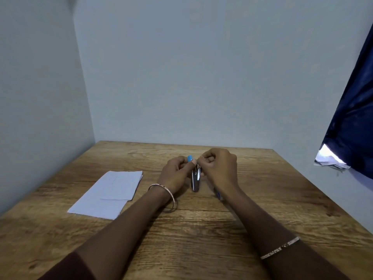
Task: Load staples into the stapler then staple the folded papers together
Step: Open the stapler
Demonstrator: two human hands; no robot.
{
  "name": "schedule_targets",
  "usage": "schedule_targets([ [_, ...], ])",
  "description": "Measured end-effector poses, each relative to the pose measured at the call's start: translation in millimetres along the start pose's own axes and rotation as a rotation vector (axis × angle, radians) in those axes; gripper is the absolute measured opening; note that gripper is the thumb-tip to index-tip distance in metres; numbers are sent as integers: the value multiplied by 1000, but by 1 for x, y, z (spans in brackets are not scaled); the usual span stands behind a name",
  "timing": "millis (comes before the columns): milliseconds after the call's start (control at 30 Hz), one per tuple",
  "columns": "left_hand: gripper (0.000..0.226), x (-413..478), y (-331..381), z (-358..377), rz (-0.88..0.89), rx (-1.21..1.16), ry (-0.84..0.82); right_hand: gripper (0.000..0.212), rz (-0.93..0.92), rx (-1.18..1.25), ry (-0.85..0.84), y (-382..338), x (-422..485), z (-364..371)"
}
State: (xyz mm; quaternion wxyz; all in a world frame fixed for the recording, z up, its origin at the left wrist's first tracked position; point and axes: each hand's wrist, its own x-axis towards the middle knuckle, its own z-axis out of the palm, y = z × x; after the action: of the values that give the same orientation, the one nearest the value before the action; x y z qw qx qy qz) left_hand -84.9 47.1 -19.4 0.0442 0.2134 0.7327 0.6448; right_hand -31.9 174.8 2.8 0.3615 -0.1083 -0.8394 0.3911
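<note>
The stapler (195,180) lies in the middle of the wooden table (201,229), its shiny metal body pointing toward me and a blue part (189,158) raised at its far end. My left hand (175,172) grips the stapler from the left, thumb near the blue part. My right hand (219,168) is curled over the far end, and its fingertips pinch a small silvery strip of staples (204,158) just above the metal channel. Folded white papers (109,194) lie flat to the left, apart from both hands.
A small blue object (218,196) lies on the table, partly hidden under my right forearm. Pale walls close the table at the back and left. A dark blue curtain (351,122) hangs at the right, with crumpled white paper (331,160) below it.
</note>
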Motion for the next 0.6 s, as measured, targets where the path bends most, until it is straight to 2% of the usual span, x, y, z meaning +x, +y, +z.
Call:
schedule_targets([
  [133,26,2,-2,1,39,-55,8,12,-41,168,-73,2,2,2],
  [200,24,5,-3,-2,4,-164,16,22,-48,271,-213,3,2,2],
  [300,25,6,-5,-4,-28,-264,-11,40,-129,222,-399,7,1,2],
  [400,27,6,-5,-6,-30,-282,-51,46,-169,202,-427,8,6,-1],
  [600,35,2,-1,-7,24,-159,-167,54,-232,106,-468,10,13,-10],
])
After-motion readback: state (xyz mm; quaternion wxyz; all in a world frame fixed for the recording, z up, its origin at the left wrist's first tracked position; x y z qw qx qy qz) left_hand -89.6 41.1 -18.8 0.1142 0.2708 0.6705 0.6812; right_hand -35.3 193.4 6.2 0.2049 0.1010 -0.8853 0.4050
